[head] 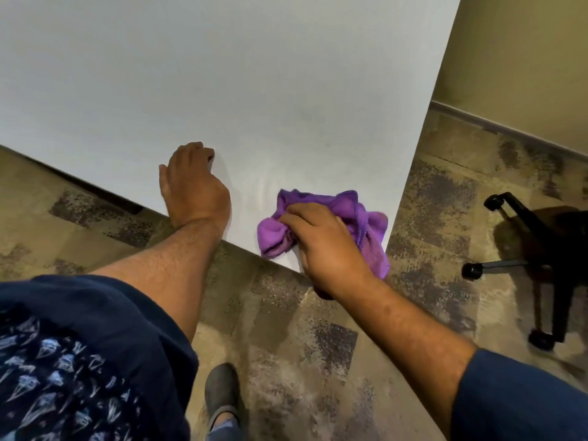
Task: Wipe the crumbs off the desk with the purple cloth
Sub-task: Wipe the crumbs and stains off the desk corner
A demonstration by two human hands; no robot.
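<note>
A white desk fills the upper part of the head view, its near edge running diagonally from the left down to a corner at the lower right. Below and around it lies a patterned carpet of tan with dark mottled patches. To the right of the desk, well apart from both hands, the black wheeled base of an office chair stands on the carpet, with a beige wall and a grey skirting strip behind it. At the bottom of the view a dark shoe shows on the carpet, and a dark blue printed shirt covers the lower left. The desk surface ahead of the hands is bare; no crumbs can be made out on it.

The purple cloth lies bunched on the desk close to the near right corner, part of it hanging over the edge. The right hand rests on top of it with fingers curled, gripping the crumpled fabric and pressing it to the desk. The left hand is just beside, to the left of the cloth and not touching it; it lies on the desk edge with nothing in it, fingers bent at the tips against the surface.
</note>
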